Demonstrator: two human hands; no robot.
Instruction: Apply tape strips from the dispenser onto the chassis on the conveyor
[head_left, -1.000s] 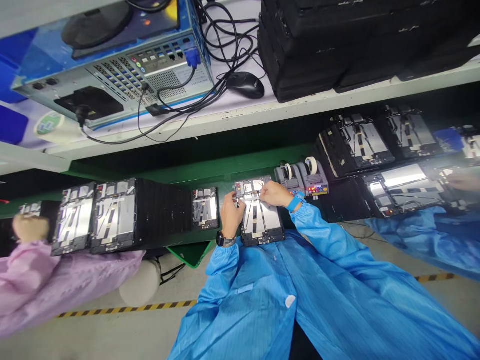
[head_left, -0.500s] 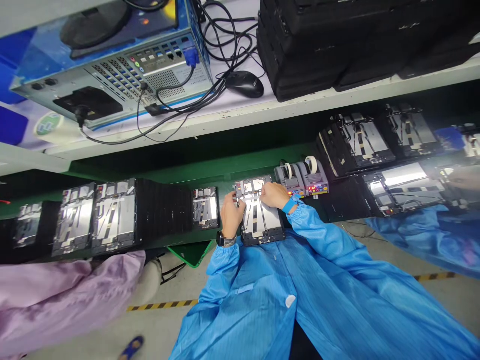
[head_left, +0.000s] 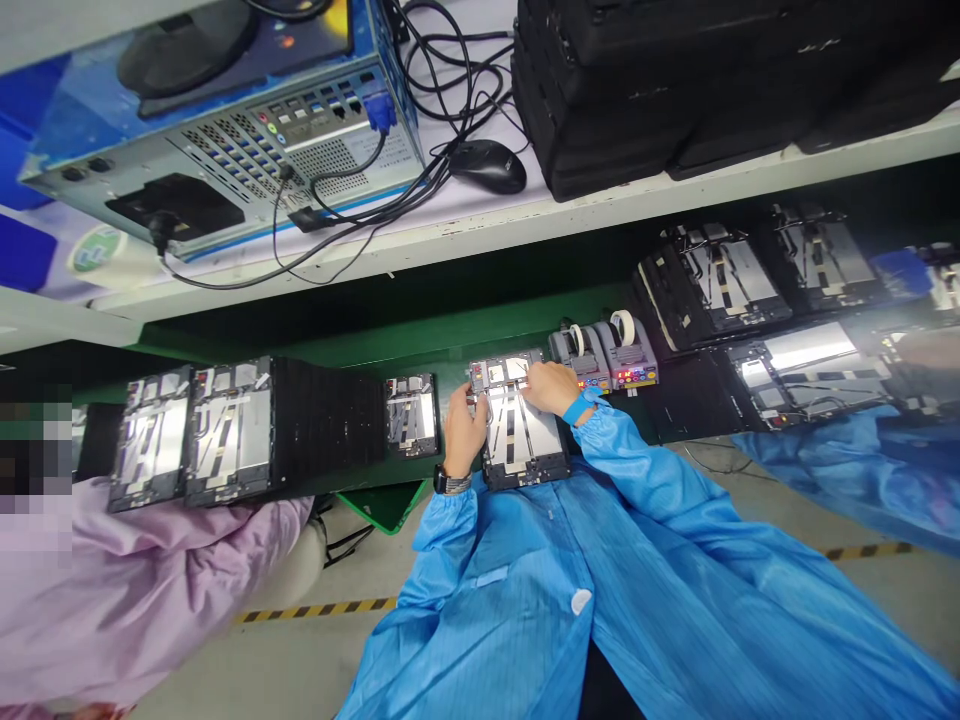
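An opened tablet, with silver battery area and dark flat cables showing, lies in front of me at the green bench edge. My left hand is at its left side, fingers along the edge and thumb over the top face. Over the tablet's upper right part, my right hand is closed with fingertips pressed down; whatever they pinch is hidden. A second opened tablet lies left of my left hand. Just beyond my right hand stand two grey tape dispensers with white rolls and red displays.
To the left is a row of black cases and more opened tablets, beside a co-worker's pink sleeve. More tablets lie on the right. Overhead, a shelf holds a computer, mouse and black cases.
My left thumb and fingers have shifted slightly at the tablet's edge; my right hand stays almost in place. The co-worker's pink-sleeved arm on the left has moved about.
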